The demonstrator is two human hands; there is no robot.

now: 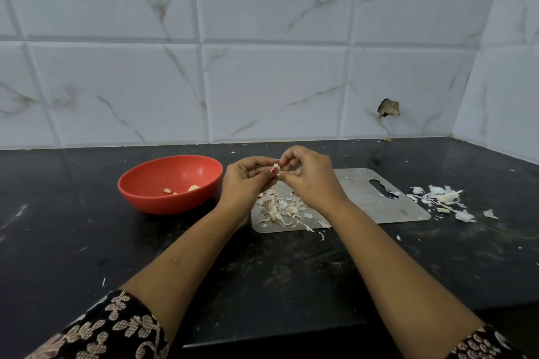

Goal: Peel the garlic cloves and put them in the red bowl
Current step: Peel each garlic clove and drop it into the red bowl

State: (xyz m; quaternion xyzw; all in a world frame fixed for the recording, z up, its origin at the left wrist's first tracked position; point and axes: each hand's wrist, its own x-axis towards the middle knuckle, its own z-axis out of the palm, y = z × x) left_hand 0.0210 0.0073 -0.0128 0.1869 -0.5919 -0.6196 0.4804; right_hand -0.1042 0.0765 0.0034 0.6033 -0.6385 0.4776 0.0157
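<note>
A small garlic clove (275,168) with papery skin is held in the air between both hands, above the left end of a grey cutting board (358,183). My left hand (248,181) pinches it from the left, and my right hand (309,178) pinches its skin from the right. The red bowl (145,192) stands just left of my left hand, with three peeled cloves (180,189) inside. Under my hands, a heap of cloves and skins (280,207) lies on the board.
A second heap of white garlic skins (443,198) lies on the black counter (87,242) to the right of the board. Stray skin flakes dot the counter. A tiled wall (262,67) rises behind, and it turns a corner at the right.
</note>
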